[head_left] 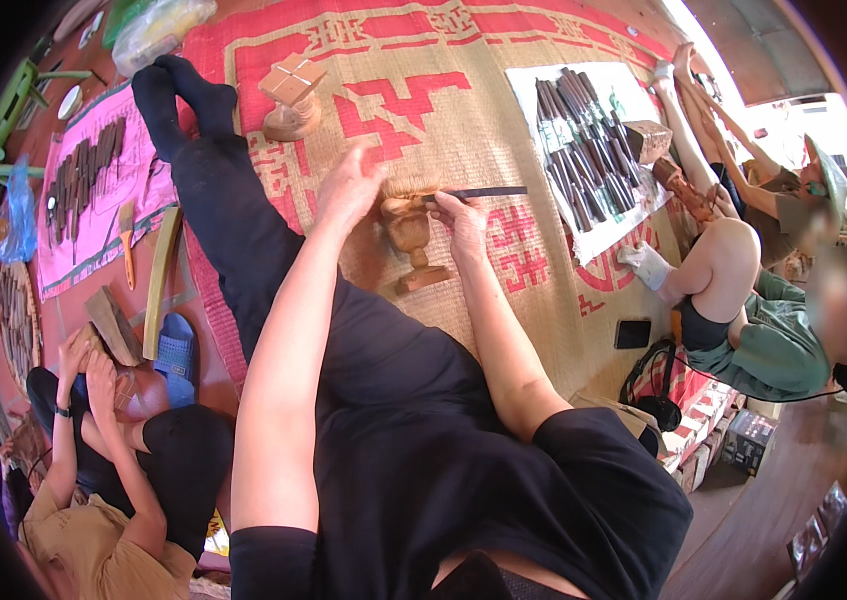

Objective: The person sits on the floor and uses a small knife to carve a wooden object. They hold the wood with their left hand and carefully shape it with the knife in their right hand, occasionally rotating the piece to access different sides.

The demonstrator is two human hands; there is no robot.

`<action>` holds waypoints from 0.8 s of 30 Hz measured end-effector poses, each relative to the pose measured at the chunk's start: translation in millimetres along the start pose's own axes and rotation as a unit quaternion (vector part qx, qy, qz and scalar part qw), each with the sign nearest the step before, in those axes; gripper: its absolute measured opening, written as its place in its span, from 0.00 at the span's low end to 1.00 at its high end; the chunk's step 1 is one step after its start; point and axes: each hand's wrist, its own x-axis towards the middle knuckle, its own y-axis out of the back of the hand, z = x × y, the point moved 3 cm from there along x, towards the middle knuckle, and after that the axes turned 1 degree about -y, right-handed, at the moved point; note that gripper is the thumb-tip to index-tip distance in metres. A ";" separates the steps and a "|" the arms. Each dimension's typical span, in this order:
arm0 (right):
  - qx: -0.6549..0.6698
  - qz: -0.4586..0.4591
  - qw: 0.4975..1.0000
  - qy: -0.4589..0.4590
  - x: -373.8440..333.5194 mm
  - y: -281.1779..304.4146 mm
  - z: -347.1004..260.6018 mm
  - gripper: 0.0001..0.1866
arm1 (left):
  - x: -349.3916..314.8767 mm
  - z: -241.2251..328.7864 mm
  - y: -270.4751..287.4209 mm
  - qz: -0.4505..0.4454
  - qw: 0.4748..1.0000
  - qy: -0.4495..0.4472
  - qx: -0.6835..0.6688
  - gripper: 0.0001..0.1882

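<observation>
Between my forearms, a carved light-brown wooden piece (409,228) with a narrow waist and a flat base is on the woven mat. Its upper end is blurred. My right hand (464,225) pinches a thin, dark, flat bar (499,191) at the carving's upper right; the bar points to the right. I cannot make out what kind of tool it is. Just left of the carving, my left hand (352,188) is raised and smeared by motion, so its fingers do not show clearly. My outstretched legs (244,210) lie left of the carving.
Dark-handled tools (584,140) lie in rows on a white cloth at right; more tools (89,175) rest on a pink cloth at left. Ahead, a marked wooden block (292,80) tops a rounded wooden piece (292,118). People (104,490) (759,310) sit on both sides, holding wood.
</observation>
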 end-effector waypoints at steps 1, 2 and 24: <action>-0.004 0.002 1.000 0.000 -0.3 1.1 -1.3 0.06 | 1.4 -0.1 -6.6 -0.013 0.999 -0.049 0.015 0.23; -0.008 0.002 1.000 0.000 0.0 1.1 -2.3 0.06 | 2.5 -0.8 -11.3 -0.026 0.994 -0.099 0.030 0.23; -0.132 0.037 0.990 0.013 1.9 -14.2 -12.6 0.07 | 2.1 -19.1 -35.4 -0.159 0.983 -0.020 0.091 0.24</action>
